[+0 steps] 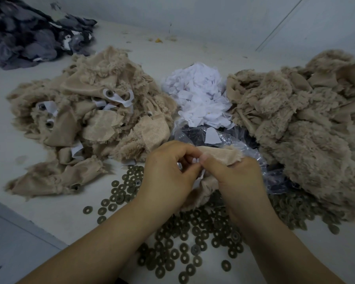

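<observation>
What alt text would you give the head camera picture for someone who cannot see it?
A left hand and right hand pinch a beige plush piece above scattered washers. Plush piles flank a heap of white scraps.

Dim, flat, cool light; soft shadows, wide-angle bending at edges.

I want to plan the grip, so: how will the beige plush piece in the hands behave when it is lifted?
Probably floppy: the beige plush piece folds and bends limply between the left hand and right hand. Likely light, since a pinch seems enough to hold it. Its fuzzy pile should resist slipping.
</observation>
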Motion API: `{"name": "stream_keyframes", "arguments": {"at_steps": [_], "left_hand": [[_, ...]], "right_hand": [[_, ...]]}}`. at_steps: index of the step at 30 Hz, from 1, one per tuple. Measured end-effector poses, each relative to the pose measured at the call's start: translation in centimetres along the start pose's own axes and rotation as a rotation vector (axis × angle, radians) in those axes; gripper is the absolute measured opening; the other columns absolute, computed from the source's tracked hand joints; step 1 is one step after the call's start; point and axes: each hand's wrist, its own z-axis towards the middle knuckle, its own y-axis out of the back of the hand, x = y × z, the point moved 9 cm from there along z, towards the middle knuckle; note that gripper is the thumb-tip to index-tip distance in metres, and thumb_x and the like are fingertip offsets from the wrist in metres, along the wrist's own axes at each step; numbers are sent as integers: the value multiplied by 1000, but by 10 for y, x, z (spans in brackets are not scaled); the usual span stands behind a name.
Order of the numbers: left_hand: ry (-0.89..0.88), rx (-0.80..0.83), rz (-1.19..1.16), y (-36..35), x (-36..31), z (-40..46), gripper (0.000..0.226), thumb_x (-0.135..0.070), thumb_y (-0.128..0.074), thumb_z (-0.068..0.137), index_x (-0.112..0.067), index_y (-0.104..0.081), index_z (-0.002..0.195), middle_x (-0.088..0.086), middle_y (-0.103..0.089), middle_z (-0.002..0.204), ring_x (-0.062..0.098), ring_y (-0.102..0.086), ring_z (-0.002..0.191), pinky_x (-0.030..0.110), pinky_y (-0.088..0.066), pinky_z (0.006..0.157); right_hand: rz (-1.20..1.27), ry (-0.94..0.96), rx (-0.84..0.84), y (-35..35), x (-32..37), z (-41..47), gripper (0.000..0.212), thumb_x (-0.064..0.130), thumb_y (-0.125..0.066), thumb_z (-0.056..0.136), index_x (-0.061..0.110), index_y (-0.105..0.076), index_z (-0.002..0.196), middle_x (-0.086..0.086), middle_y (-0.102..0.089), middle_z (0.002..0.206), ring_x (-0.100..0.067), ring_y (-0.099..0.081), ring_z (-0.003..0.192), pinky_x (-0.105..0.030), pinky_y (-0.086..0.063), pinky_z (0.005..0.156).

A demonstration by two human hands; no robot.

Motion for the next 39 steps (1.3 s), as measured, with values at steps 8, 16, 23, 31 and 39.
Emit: {"name": "stream_keyframes", "arguments": {"at_steps": [8, 16, 23, 31, 39], "left_hand": [[212, 92, -237, -7, 16, -1, 25, 1, -80, 75, -22, -74, 81, -4, -71, 73, 10, -67, 68, 22, -57, 63], [407, 146, -468, -9, 30, -3, 19, 3, -78, 77, -13, -74, 87, 7, -73, 77, 20, -70, 72, 24, -57, 65], [381, 126, -469, -7, 23, -2, 22, 8, -78, 73, -11, -73, 83, 8, -72, 73, 14, -67, 66, 21, -56, 62], [332, 128, -452, -7, 20, -1, 24, 8, -79, 74, -15, -73, 81, 4, -72, 73, 12, -66, 66, 22, -56, 64], [279, 83, -318, -4, 20, 0, 27, 3, -80, 75, -22, -73, 80, 1, -70, 74, 17, -67, 68, 30, -60, 65]], "right_hand": [[-10, 31, 9, 0, 7, -1, 19, 2, -70, 87, 13, -78, 74, -4, -76, 71, -15, -74, 65, -20, -55, 54], [-92, 19, -60, 8, 3, 1, 13, 11, -75, 85, 6, -76, 74, -9, -74, 67, -24, -73, 62, -33, -60, 54], [-66, -17, -48, 6, -1, 1, 9, 12, -75, 85, 9, -78, 77, -7, -76, 72, -23, -75, 68, -36, -62, 63], [176, -230, -17, 3, -22, 3, 6, 5, -75, 83, 0, -76, 80, -19, -76, 81, -35, -75, 76, -40, -63, 67], [73, -131, -38, 4, -14, 1, 8, 11, -75, 84, 4, -77, 80, -16, -76, 77, -34, -75, 73, -44, -62, 68]]}}
